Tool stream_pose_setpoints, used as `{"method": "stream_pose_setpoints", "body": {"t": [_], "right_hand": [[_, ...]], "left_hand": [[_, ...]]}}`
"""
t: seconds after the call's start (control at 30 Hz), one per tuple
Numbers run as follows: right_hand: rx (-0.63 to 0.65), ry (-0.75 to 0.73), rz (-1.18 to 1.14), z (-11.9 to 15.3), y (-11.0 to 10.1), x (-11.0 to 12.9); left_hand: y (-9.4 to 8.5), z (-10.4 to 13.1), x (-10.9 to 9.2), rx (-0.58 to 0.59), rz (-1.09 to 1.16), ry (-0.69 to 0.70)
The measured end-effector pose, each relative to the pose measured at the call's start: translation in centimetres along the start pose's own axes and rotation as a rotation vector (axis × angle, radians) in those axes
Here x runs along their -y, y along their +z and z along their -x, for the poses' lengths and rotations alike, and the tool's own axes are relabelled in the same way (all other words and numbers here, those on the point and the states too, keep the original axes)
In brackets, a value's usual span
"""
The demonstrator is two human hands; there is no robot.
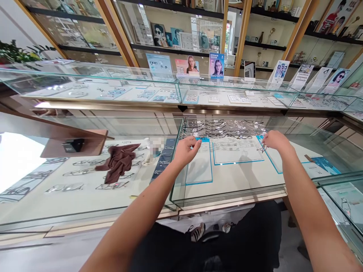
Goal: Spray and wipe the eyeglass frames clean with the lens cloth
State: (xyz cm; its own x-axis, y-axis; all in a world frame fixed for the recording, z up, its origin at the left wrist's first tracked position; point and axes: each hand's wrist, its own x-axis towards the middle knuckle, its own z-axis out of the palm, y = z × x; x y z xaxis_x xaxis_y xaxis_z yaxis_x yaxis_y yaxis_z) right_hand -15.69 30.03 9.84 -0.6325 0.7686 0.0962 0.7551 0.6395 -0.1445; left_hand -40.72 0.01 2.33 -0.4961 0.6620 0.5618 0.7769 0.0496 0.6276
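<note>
My right hand (277,141) is closed in a pinch over the right part of a glass display case. A thin, shiny pair of eyeglasses (264,147) hangs from its fingertips, partly hidden by the hand. My left hand (186,151) is above the case's left end with the fingers curled in and the thumb against them. What it holds, if anything, is hidden. Rows of eyeglass frames (219,129) lie just beyond both hands, some bearing small white tags. Nearer to me are a blue-edged white board (198,170) and a blue-framed panel (238,153).
On the left counter lie a brown cloth (120,160), several eyeglasses (64,187) and a dark tray of frames (163,162). A black box (73,145) sits on a wooden board (93,143). Glass edges surround the cases. Another glass counter (127,77) stands behind, before shelves.
</note>
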Motion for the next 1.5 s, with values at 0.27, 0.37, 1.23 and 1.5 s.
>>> {"method": "stream_pose_setpoints", "body": {"t": [0.27, 0.37, 1.23, 1.5], "right_hand": [[0.073, -0.623, -0.663, 5.3, 2.2, 12.3], [0.024, -0.745, -0.779, 5.5, 5.0, 13.9], [0.347, -0.327, -1.466, 6.3, 8.3, 14.7], [0.486, -0.207, -1.560, 6.0, 8.6, 14.8]], "left_hand": [[0.8, 0.3, -1.2, 0.188, 0.443, -0.241], [1.0, 0.3, -1.2, 0.260, 0.654, -0.362], [1.5, 1.2, -1.8, 0.116, 0.742, -0.500], [1.6, 1.1, -2.1, 0.165, 0.734, -0.458]]}}
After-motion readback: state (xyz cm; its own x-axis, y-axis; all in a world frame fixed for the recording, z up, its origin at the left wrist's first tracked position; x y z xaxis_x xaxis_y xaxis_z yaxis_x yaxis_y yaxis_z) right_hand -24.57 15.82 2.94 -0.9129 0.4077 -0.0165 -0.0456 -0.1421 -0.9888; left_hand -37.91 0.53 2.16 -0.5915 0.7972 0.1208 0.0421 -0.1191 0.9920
